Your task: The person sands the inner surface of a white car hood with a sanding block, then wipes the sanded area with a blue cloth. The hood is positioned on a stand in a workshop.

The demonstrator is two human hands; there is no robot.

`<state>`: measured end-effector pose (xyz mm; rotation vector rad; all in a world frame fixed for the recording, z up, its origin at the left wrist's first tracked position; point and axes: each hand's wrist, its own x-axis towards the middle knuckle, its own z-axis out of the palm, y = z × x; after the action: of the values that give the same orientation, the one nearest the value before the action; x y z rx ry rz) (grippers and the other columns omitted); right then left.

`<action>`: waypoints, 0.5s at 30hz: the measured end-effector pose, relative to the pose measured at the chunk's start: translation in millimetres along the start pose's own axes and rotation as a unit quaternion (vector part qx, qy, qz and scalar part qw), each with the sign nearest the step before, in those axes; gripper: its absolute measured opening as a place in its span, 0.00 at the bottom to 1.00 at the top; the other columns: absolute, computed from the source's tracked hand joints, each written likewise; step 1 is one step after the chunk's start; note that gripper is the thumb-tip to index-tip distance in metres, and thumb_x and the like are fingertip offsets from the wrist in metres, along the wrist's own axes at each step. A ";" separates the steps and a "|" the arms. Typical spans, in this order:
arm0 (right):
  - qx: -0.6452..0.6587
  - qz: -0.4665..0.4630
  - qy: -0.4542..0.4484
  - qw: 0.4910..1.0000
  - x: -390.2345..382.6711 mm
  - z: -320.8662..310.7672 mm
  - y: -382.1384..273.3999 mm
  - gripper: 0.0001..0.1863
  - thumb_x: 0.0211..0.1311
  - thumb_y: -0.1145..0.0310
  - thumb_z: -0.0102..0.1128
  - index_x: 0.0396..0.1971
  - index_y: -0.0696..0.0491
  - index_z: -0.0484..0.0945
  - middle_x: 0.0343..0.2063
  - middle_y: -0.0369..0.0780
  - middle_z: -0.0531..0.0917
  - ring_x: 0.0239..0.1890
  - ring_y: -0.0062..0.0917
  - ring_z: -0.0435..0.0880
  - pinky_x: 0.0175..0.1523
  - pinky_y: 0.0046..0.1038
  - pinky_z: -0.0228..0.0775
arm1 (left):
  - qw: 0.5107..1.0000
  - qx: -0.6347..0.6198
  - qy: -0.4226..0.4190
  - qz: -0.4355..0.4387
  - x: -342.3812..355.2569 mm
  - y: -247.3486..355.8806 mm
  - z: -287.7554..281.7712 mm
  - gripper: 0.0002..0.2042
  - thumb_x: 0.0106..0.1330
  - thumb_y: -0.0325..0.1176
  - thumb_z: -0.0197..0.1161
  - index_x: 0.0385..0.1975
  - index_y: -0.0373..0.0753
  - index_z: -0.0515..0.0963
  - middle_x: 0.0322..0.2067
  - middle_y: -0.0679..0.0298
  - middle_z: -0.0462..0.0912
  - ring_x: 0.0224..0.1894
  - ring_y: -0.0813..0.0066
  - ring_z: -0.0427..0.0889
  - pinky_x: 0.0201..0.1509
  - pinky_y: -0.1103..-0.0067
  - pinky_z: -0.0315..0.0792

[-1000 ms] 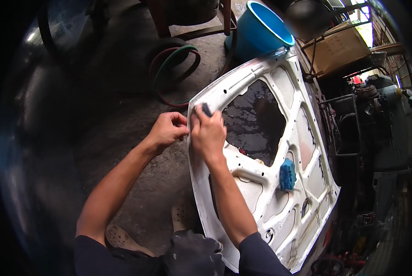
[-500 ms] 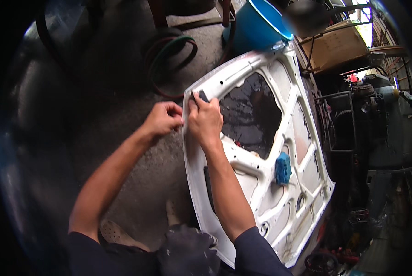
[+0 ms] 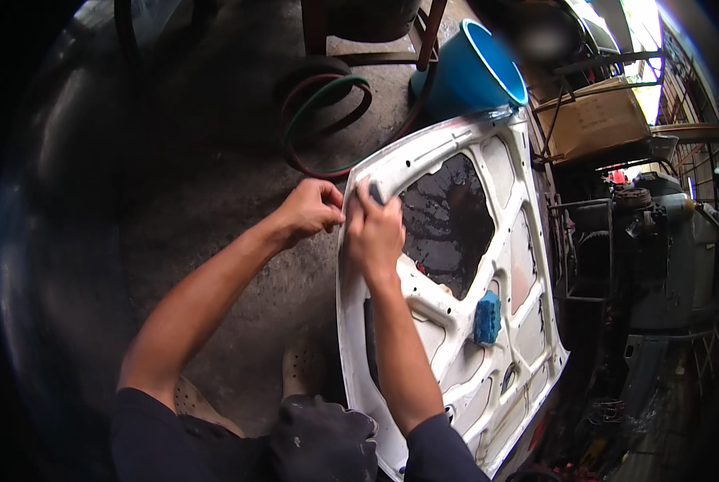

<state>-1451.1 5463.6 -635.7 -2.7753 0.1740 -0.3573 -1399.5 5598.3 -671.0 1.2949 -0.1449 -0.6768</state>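
A white car hood [image 3: 361,386], its ribbed underside up, lies to the right of my legs. My right hand [image 3: 377,237] is on its left rim near the far left corner, gripping a small dark block [image 3: 375,193] that is mostly covered by the fingers. Just outside the same rim is my left hand [image 3: 311,210], fingers curled in, with the tips at the hood's edge. Whatever may be between those fingers is hidden. A blue sponge [image 3: 487,318] rests on the hood's ribs, to the right of my right forearm.
Beyond the hood's far end stands a blue bucket [image 3: 464,76]. A green and red hose [image 3: 289,145] lies coiled on the concrete floor [image 3: 239,281]. On the right are a cardboard box [image 3: 592,120] and dark machine parts [image 3: 680,249]. A dark wet-looking surface [image 3: 448,225] shows within the hood's frame.
The view has shifted, so the hood sits a little lower and further right. My right hand has slid slightly nearer along the rim with the dark block. My left hand keeps its curled pose.
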 end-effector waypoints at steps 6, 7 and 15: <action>-0.018 0.020 -0.024 0.999 -0.4 2.9 -2.7 0.17 0.61 0.60 0.54 0.49 0.45 0.79 0.36 0.51 0.74 0.39 0.46 0.79 0.44 0.40 0.71 | 1.000 -0.007 -0.004 -0.002 4.0 -7.1 -1.0 0.07 0.51 0.22 0.64 0.30 0.32 0.75 0.21 0.64 0.77 0.22 0.80 0.75 0.27 0.83 0.71; 0.021 0.076 -0.070 0.994 1.6 2.4 -2.8 0.18 0.60 0.60 0.55 0.51 0.44 0.78 0.36 0.50 0.75 0.39 0.45 0.80 0.44 0.38 0.71 | 1.000 -0.004 -0.011 0.009 4.3 -8.8 -0.4 0.08 0.50 0.21 0.64 0.30 0.31 0.75 0.21 0.64 0.77 0.21 0.80 0.75 0.26 0.82 0.71; 0.006 0.048 -0.032 0.998 -5.4 8.0 3.4 0.17 0.59 0.63 0.57 0.49 0.41 0.79 0.33 0.50 0.72 0.36 0.45 0.78 0.43 0.38 0.70 | 0.999 -0.035 -0.009 0.025 10.7 -11.9 -2.4 0.06 0.46 0.20 0.65 0.24 0.32 0.75 0.18 0.63 0.77 0.19 0.79 0.76 0.21 0.81 0.70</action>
<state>-1454.5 5463.8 -645.4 -2.7512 0.2866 -0.2452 -1394.3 5593.2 -685.5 1.2141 -0.1665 -0.6462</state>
